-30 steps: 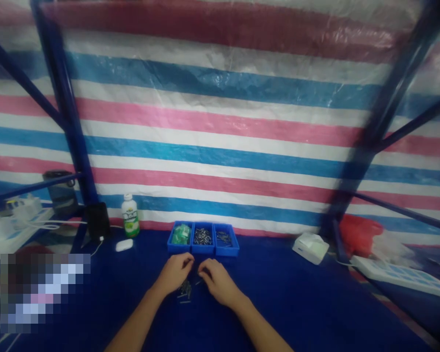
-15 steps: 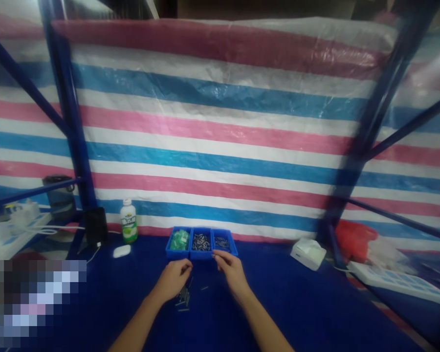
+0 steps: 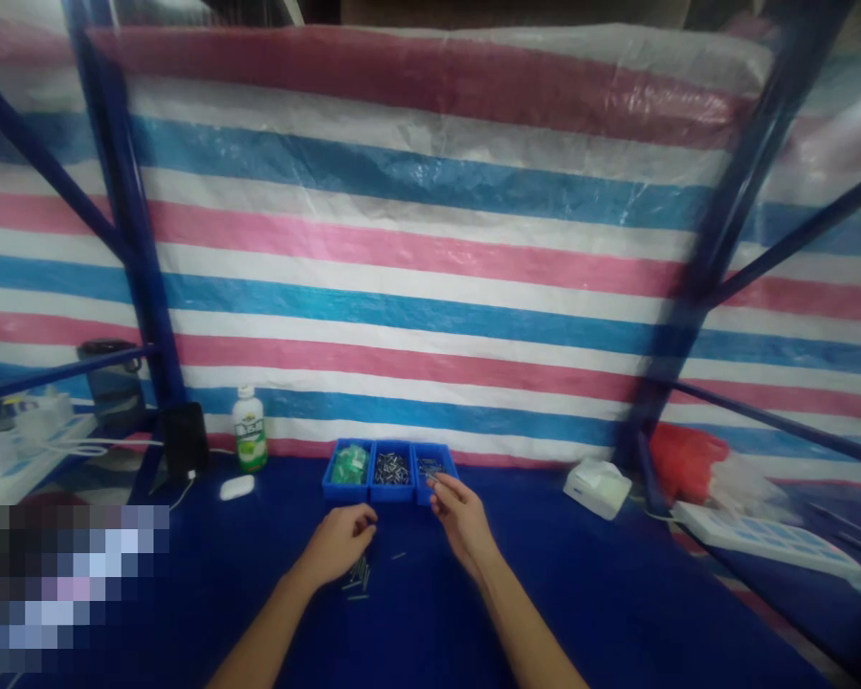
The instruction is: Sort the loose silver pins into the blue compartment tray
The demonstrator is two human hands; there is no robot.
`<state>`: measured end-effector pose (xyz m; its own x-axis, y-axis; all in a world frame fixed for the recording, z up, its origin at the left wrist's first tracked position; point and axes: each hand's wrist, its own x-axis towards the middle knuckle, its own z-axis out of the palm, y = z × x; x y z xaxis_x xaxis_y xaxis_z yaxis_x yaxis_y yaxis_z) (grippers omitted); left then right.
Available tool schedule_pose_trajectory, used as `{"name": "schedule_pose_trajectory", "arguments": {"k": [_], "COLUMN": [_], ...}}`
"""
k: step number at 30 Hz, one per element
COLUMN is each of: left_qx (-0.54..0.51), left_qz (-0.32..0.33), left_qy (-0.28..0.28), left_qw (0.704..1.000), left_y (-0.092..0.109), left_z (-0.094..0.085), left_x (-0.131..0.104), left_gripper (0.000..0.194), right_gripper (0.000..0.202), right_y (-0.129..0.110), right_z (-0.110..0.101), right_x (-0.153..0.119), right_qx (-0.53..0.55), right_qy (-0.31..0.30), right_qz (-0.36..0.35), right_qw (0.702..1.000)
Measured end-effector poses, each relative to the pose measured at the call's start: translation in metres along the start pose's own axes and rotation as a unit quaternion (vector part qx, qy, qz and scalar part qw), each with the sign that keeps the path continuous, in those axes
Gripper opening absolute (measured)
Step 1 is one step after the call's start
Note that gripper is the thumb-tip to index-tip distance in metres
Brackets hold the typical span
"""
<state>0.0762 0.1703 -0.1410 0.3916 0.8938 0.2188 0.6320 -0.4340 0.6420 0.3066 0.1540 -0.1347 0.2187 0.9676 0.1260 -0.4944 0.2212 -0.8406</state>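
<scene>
My left hand (image 3: 342, 544) hovers over the blue table with its fingers curled in. What it holds, if anything, is hidden. Below it lies a loose pile of thin metal pins (image 3: 359, 579), and one single pin (image 3: 399, 555) rests apart to the right. My right hand (image 3: 463, 517) is at the front of the right blue bin (image 3: 441, 450), thumb and fingertips pressed together; anything between them is too small to make out. That bin contains thin dark metal pieces. The middle blue bin (image 3: 392, 494) holds short metal parts, and the left blue bin (image 3: 345, 494) green plastic pieces.
A white bottle (image 3: 250, 431) with a green label, a white case (image 3: 237, 487) and a black device (image 3: 184, 440) stand at the left. To the right are a tissue pack (image 3: 598, 488), a red bag (image 3: 689, 461) and a power strip (image 3: 767, 543). A striped sheet (image 3: 416, 330) hangs behind.
My right hand has moved slightly right and forward, its fingertips now over the front of the right bin. My left hand stays nearly still. The camera view has shifted a little.
</scene>
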Motion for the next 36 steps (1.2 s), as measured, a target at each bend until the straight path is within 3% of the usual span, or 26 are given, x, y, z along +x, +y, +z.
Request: {"name": "schedule_pose_trajectory", "arguments": {"k": [6,9,13,18,24,28,32,36], "left_qx": [-0.005,-0.002,0.046,0.099,0.122,0.123,0.128,0.126], "left_qz": [-0.006,0.007,-0.008,-0.050,-0.046,-0.044,-0.048,-0.030], "left_qy": [0.001,0.025,0.057,0.038,-0.004,-0.017,-0.020,-0.007], "left_qw": [1.000,1.000,0.997,0.993,0.991,0.991,0.990,0.992], "left_y": [-0.002,-0.001,-0.002,-0.006,-0.003,0.003,0.005,0.001], "left_z": [0.001,-0.001,-0.007,-0.012,-0.015,-0.017,-0.016,-0.013], "left_x": [0.004,0.003,0.001,0.000,-0.003,-0.005,-0.005,-0.002], "left_gripper": [0.024,0.023,0.019,0.016,0.015,0.019,0.019,0.020], "right_gripper": [0.035,0.041,0.038,0.040,0.034,0.028,0.019,0.016], "right_y": [-0.003,-0.002,0.005,0.010,0.011,0.011,0.009,0.011], "right_z": [0.000,-0.001,-0.007,-0.013,-0.007,0.001,0.009,0.014], "right_x": [0.003,0.001,0.003,0.009,0.003,-0.010,-0.022,-0.027], "right_qx": [0.010,-0.020,-0.034,-0.057,-0.173,-0.336,-0.482,-0.530], "right_qy": [-0.024,-0.030,0.000,0.056,-0.002,-0.073,-0.147,-0.204], "right_qz": [0.029,0.075,0.126,0.102,0.078,-0.012,-0.131,-0.153], "right_qw": [0.999,0.997,0.991,0.992,0.982,0.939,0.854,0.809]}}
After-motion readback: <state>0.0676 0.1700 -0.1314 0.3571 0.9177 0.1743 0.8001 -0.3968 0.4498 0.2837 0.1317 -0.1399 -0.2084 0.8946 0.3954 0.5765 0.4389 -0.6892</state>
